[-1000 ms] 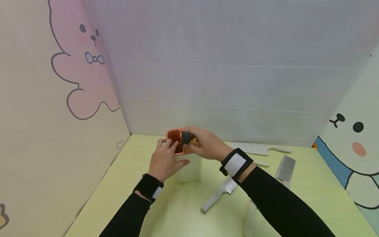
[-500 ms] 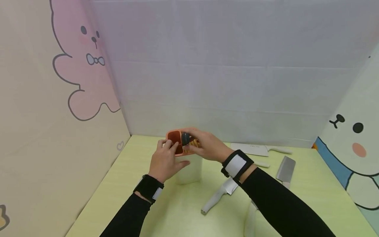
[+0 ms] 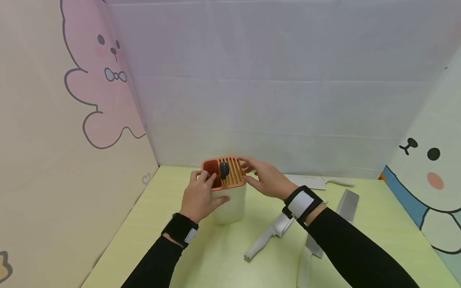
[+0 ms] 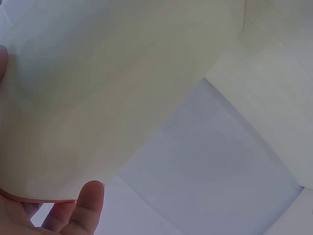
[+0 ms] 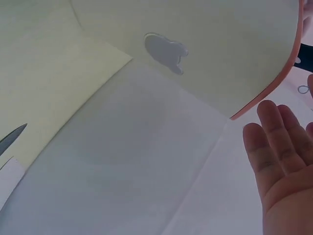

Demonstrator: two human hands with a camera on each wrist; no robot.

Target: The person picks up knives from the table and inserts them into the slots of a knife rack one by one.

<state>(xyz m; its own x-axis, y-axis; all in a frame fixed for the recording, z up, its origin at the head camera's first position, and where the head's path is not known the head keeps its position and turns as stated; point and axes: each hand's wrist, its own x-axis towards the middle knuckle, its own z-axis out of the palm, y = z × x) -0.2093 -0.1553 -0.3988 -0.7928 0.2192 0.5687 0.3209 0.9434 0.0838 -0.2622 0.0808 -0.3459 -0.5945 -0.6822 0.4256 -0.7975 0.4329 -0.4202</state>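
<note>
A knife holder [image 3: 228,206] with a pale body and an orange slotted top stands at the back of the table. My left hand [image 3: 200,197] grips its rim on the left, fingers hooked over into the open compartment and thumb against the front. A dark handle [image 3: 224,170] stands up from the slots; whatever is below it is hidden inside. To the right of the rim, my right hand [image 3: 268,179] has its fingers spread and holds nothing. In the right wrist view those fingers [image 5: 276,137] lie straight beside the orange rim.
Right of the holder lie several knives: a white-handled knife [image 3: 266,240] in front, a broad knife [image 3: 306,181] at the back, a cleaver [image 3: 347,205] farther right and another pale handle [image 3: 304,268] near the front. The back wall [image 3: 252,100] stands close behind.
My right hand has let go of the dark handle and moved right, away from it. The handle stays in the slots. The left hand has kept its place on the holder.
</note>
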